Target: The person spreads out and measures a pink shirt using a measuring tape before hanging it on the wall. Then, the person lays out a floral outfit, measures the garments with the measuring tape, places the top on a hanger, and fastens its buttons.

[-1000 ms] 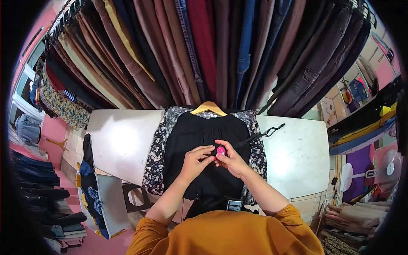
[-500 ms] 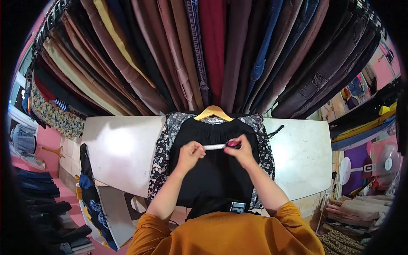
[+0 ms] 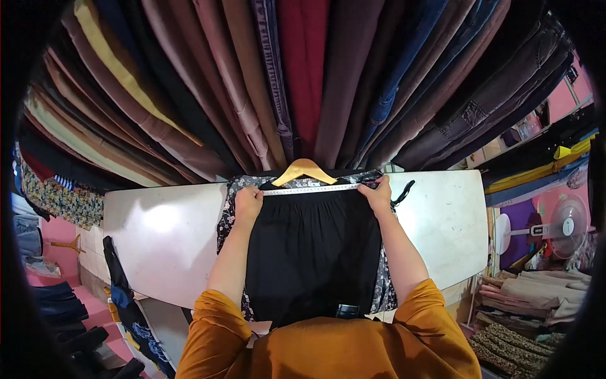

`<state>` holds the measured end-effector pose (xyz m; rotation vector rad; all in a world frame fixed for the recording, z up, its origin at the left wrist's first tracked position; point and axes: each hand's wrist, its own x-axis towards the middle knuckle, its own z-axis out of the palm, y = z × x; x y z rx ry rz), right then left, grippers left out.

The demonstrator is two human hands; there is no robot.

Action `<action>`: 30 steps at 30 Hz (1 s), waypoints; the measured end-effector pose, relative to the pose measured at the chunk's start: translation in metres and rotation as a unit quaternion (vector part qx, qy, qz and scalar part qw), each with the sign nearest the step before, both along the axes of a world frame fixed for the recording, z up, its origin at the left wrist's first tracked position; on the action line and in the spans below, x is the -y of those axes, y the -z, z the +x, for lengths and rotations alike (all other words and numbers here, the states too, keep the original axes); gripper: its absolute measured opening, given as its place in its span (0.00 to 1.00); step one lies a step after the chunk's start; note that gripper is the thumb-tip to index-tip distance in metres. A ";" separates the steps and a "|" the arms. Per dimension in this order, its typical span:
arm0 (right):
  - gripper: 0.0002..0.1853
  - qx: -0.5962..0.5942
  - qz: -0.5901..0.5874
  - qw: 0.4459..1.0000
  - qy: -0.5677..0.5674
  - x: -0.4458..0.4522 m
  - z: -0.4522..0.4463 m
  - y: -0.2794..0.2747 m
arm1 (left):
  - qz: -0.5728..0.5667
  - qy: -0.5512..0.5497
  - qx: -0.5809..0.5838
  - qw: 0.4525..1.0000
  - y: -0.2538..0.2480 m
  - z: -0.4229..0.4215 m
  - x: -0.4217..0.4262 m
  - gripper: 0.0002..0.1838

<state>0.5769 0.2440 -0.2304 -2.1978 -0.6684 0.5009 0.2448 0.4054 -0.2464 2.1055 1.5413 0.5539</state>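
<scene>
A white measuring tape (image 3: 309, 190) is stretched straight across the top of a black garment (image 3: 309, 246), just below a wooden hanger (image 3: 304, 172). My left hand (image 3: 249, 201) pinches the tape's left end at the garment's upper left. At the upper right, my right hand (image 3: 377, 191) is closed on the other end; the tape's case is hidden in it. Floral fabric (image 3: 386, 278) shows beneath and beside the black cloth. A black strap (image 3: 404, 192) lies just right of my right hand.
The white table (image 3: 442, 227) extends to both sides of the garments. Many trousers (image 3: 306, 76) hang along its far side. A fan (image 3: 568, 218) stands at the right, above folded clothes (image 3: 536, 297). A dark garment (image 3: 129, 303) hangs at the lower left.
The tape came out between my hands and is now much longer. Both hands have moved apart and up to the garment's top edge. The view has shifted closer to the hanging trousers.
</scene>
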 end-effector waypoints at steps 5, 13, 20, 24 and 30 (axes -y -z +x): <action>0.32 0.007 -0.010 1.000 -0.003 -0.002 0.000 0.002 | -0.057 -0.014 0.014 0.998 -0.010 0.003 0.000 0.07; 0.33 -0.004 -0.011 1.000 -0.013 -0.002 0.000 0.000 | -0.035 -0.006 0.031 0.999 0.002 -0.001 -0.003 0.07; 0.32 -0.001 0.030 0.999 -0.027 0.001 0.004 0.014 | -0.080 -0.028 0.027 0.996 -0.005 0.003 -0.001 0.08; 0.30 -0.087 0.168 0.981 -0.043 0.015 -0.001 0.005 | -0.034 -0.023 0.033 0.999 -0.008 0.002 0.005 0.08; 0.20 -0.370 0.185 0.899 -0.142 0.075 -0.068 -0.062 | -0.255 0.063 0.280 0.923 -0.031 0.001 0.071 0.01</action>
